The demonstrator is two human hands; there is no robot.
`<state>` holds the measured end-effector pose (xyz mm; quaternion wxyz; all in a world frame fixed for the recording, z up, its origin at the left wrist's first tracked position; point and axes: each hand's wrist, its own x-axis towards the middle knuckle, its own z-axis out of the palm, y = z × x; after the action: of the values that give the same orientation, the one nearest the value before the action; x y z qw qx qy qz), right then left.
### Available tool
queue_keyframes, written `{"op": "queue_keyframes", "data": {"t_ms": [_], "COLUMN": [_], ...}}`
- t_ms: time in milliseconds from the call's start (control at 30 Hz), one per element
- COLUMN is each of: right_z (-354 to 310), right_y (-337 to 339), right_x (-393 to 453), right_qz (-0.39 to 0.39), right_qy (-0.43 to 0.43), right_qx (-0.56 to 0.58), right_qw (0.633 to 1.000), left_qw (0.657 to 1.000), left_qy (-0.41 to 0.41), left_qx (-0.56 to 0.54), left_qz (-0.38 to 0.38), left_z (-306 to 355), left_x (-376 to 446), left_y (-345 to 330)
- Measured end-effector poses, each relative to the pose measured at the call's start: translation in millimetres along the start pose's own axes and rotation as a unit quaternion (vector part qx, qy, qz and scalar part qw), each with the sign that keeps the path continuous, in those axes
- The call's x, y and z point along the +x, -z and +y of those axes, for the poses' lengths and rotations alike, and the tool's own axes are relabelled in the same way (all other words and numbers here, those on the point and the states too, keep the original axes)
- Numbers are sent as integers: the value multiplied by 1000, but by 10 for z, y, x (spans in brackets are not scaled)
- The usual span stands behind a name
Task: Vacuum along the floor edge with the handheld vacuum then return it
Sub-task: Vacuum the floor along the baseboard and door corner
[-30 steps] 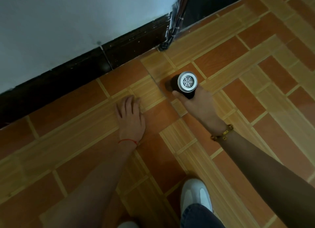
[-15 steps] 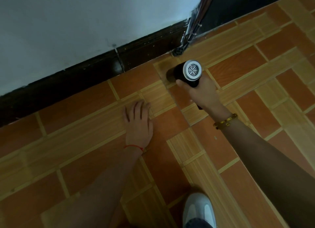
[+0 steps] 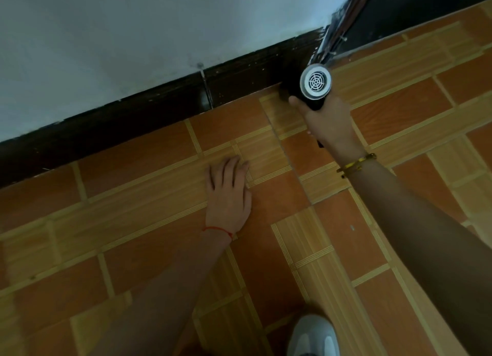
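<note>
My right hand (image 3: pixel 328 118) grips the black handheld vacuum (image 3: pixel 315 83), whose round silver rear grille faces the camera. The vacuum's front end is down at the floor edge, right against the dark skirting board (image 3: pixel 159 110) near the corner. The nozzle itself is hidden behind the body. My left hand (image 3: pixel 229 193) lies flat on the orange and tan floor tiles (image 3: pixel 266 249), fingers straight, a red thread round its wrist.
A pale wall (image 3: pixel 133 36) rises above the skirting. A dark opening with a bundle of cables (image 3: pixel 335 36) sits at the corner, top right. My white shoe (image 3: pixel 314 337) stands at the bottom edge.
My right hand has carried the vacuum away from me, from the open tiles up to the skirting board near the corner. My left hand has stayed flat on the floor.
</note>
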<state>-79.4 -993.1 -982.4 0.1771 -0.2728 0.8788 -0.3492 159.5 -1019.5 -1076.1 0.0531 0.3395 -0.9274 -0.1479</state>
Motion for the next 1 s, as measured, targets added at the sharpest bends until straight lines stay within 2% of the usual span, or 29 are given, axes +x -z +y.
{"op": "queue_keyframes", "data": {"t_ms": [167, 233, 367, 600, 733, 833, 1000], "right_z": [-163, -184, -123, 107, 136, 107, -37], "right_y": [-249, -314, -268, 77, 132, 74, -158], "right_x": [-45, -70, -1, 305, 390, 333, 84], "right_qz": [-76, -82, -62, 31, 47, 28, -53], "right_qy": [78, 95, 75, 18, 9, 23, 73], "right_qx": [1, 10, 5, -22, -42, -41, 9], "right_qw": [994, 992, 995, 999, 998, 999, 996], "left_qw": [1000, 1000, 1000, 1000, 1000, 1000, 1000], "left_qy": [0, -2, 1, 1, 1, 1, 3], "left_qx": [-1, -11, -11, -20, -18, -16, -16], "left_qz": [2, 5, 1, 5, 6, 1, 1], "left_z": [1, -4, -13, -5, 8, 17, 19], "left_x": [9, 11, 10, 10, 7, 10, 14], "left_y": [1, -5, -17, -19, 3, 19, 26]}}
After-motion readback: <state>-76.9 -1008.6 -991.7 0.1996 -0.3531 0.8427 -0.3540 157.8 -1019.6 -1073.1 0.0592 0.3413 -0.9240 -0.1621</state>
